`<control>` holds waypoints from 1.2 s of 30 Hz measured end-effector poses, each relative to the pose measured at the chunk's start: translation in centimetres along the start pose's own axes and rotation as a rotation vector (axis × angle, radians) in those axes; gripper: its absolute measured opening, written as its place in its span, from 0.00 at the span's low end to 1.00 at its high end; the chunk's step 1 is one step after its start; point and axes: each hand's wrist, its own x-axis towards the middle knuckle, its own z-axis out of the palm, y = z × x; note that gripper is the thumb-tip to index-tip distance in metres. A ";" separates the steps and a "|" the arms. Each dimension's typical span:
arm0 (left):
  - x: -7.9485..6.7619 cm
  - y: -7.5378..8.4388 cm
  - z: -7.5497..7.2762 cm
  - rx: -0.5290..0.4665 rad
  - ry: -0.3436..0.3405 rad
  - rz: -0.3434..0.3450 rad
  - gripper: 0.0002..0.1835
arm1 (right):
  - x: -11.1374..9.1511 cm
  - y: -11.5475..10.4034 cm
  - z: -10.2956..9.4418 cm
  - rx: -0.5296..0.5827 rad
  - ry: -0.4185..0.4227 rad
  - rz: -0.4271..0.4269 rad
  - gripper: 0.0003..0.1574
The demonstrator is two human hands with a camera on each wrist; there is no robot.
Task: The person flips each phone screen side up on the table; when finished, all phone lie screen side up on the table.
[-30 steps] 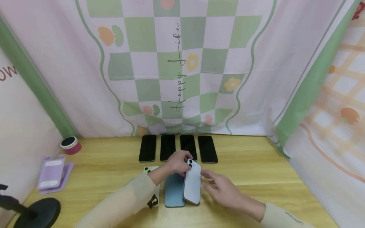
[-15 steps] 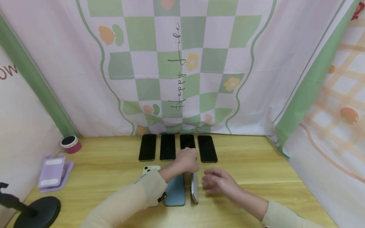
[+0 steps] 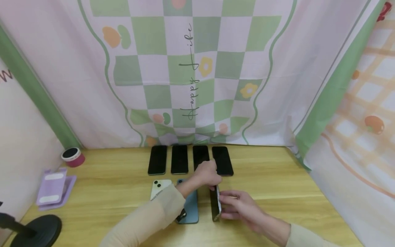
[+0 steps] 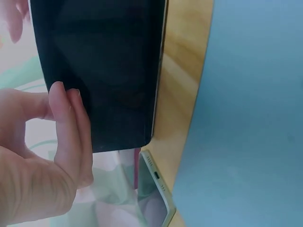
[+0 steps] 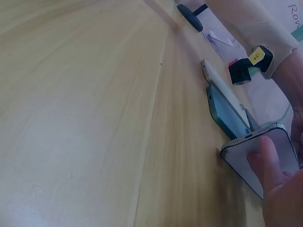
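Note:
A smartphone is on its long side edge, nearly upright, close over the table. Its dark screen faces left, toward the left wrist camera. My left hand pinches the phone at its far end, between thumb and fingers. From the other side, the fingers of my right hand reach out and touch the phone's pale back. Left of it lies a blue phone, back up, partly under my left sleeve. A cream phone beside that one is mostly covered by the same sleeve.
Several phones lie screen up in a row at the table's back, before a checked curtain. On the left stand a pink-and-white round container, a lilac folding stand and a black round base.
The phone has turned from back up, beside the blue phone, onto its edge with the screen facing left, and shifted right. My right fingers, earlier apart from it, now touch its back.

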 end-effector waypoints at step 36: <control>-3.6 -2.3 0.8 0.841 -0.202 0.173 0.48 | 0.3 2.3 -0.2 -0.563 0.197 -0.232 0.43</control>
